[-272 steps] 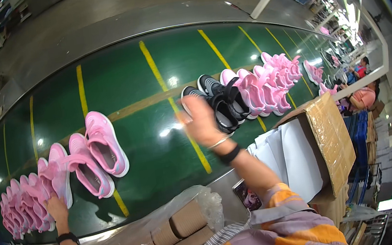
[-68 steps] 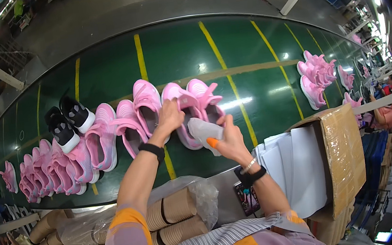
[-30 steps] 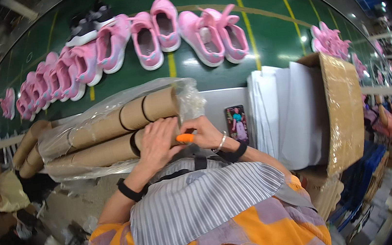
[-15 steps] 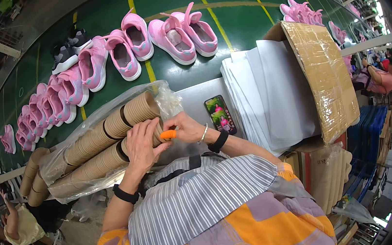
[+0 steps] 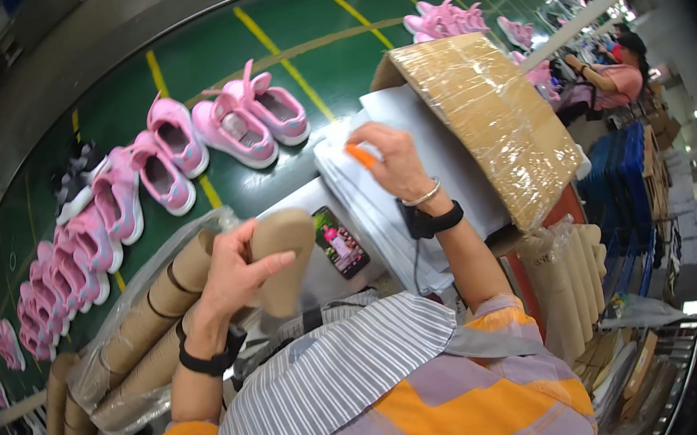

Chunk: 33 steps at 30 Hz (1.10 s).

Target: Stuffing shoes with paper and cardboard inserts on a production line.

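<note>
In my left hand (image 5: 229, 271) is a brown cardboard shoe insert (image 5: 281, 252), its rounded sole-like end up and my thumb across it. Below and to the left, a clear plastic bag (image 5: 96, 361) lies around long stacks of nested brown inserts (image 5: 146, 305). My right hand (image 5: 394, 160) is over a pile of white paper sheets (image 5: 448, 179), fingers curled but apart, with an orange cover on one digit. I see nothing held in it. A phone (image 5: 341, 243) with a lit screen lies between my hands on a grey surface.
Pink shoes (image 5: 234, 131) stand in a row along the green table (image 5: 291, 29); a black shoe (image 5: 72, 195) sits among them. An opened cardboard box (image 5: 498, 125) backs the papers. Several rolled brown packs (image 5: 561, 283) stand at right. Another person (image 5: 610, 81) works farther right.
My left hand has lifted an insert away from the stacks and moved right. My right hand has left the stacks and gone over to the white papers. The view has shifted to the right.
</note>
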Each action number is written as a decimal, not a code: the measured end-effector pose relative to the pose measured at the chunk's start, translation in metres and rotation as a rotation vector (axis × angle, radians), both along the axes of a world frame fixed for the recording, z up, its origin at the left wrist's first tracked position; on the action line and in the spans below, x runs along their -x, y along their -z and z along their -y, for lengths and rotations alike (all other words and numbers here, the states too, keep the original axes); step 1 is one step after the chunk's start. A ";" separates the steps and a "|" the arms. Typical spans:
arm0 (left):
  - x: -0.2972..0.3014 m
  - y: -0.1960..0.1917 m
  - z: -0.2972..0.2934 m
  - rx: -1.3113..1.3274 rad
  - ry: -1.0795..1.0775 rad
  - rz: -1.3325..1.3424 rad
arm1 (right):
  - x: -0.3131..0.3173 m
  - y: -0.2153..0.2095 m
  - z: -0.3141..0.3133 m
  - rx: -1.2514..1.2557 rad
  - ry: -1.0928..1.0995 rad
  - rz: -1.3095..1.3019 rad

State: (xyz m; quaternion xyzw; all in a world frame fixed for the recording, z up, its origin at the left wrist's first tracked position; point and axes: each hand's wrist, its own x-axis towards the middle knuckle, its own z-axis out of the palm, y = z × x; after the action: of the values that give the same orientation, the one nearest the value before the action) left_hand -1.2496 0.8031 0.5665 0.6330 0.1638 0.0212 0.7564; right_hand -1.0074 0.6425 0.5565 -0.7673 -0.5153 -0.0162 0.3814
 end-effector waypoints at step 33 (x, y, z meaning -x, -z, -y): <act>-0.120 0.089 0.016 -0.056 -0.403 0.481 | 0.029 -0.038 -0.062 -0.234 -0.246 -0.037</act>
State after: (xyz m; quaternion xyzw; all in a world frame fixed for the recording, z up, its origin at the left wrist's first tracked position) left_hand -1.1298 0.7871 0.4771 0.5852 0.1019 0.3242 0.7362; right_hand -1.0368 0.7041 0.5946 -0.6489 -0.5929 -0.0154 0.4766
